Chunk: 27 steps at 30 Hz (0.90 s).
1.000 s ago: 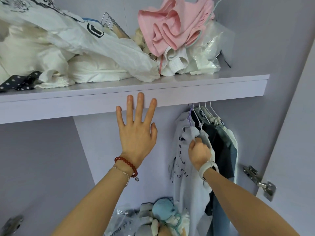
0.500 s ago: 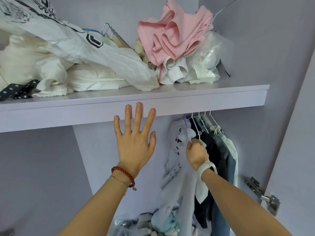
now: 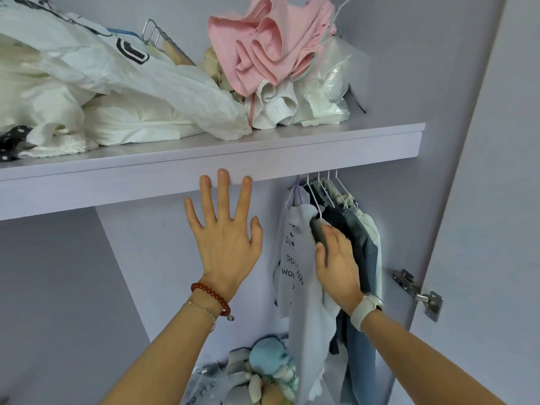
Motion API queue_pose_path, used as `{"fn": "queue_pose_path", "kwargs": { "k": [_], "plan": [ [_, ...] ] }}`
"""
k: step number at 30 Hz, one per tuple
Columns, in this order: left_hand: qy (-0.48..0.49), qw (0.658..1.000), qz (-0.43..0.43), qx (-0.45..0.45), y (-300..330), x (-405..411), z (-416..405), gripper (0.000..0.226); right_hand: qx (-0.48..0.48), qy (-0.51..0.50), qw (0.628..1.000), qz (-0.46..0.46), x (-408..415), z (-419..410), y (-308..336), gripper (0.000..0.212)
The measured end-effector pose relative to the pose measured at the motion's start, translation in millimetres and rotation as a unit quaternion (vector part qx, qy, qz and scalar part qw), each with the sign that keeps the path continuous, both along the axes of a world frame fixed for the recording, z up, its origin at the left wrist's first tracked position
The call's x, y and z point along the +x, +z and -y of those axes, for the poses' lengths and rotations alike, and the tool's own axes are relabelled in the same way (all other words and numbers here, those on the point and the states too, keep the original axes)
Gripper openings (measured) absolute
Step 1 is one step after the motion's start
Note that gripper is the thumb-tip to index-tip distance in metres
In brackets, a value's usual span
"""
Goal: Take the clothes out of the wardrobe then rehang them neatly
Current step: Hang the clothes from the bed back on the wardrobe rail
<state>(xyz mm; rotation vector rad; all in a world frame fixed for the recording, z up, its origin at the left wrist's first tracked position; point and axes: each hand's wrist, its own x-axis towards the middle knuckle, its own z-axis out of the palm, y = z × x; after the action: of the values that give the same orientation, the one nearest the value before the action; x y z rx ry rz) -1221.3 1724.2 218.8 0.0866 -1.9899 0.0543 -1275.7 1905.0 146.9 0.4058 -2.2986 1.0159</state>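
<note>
A white printed shirt (image 3: 295,258) hangs on a purple hanger (image 3: 298,191) at the left end of a row of hung clothes under the shelf. Right of it hang a dark garment (image 3: 339,217), blue denim (image 3: 365,249) and a pale garment (image 3: 375,229) on white hangers (image 3: 324,185). My right hand (image 3: 336,258) lies with straight fingers between the white shirt and the dark garment; a dark fold shows between thumb and fingers. My left hand (image 3: 223,229) is spread flat, fingertips on the shelf's front edge (image 3: 321,159).
The shelf carries white bags (image 3: 117,83), pink cloth (image 3: 263,48), and a wooden hanger (image 3: 166,45). Soft toys and bags (image 3: 263,369) lie on the wardrobe floor. The open door with a metal hinge (image 3: 420,293) stands at right.
My right hand let go of the white shirt's shoulder and straightened, sliding right onto the dark garment. The white shirt swung back to hang. My left hand stayed on the shelf edge.
</note>
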Motion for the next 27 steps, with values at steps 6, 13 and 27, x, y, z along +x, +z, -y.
{"fn": "queue_pose_path", "kwargs": {
  "k": [6, 13, 27],
  "plan": [
    [-0.134, 0.975, 0.153, 0.091, -102, 30, -63, 0.060, 0.105, -0.106, 0.989, -0.007, 91, -59, -59, 0.045],
    [-0.302, 0.856, 0.408, 0.097, -221, 108, -163, 0.052, 0.084, -0.274, 0.935, 0.210, 249, -159, -159, 0.045],
    [-0.606, 0.554, 0.535, -0.197, -320, 345, -437, 0.041, -0.166, -0.603, 0.676, 0.390, 629, -303, -281, 0.035]
  ]
}}
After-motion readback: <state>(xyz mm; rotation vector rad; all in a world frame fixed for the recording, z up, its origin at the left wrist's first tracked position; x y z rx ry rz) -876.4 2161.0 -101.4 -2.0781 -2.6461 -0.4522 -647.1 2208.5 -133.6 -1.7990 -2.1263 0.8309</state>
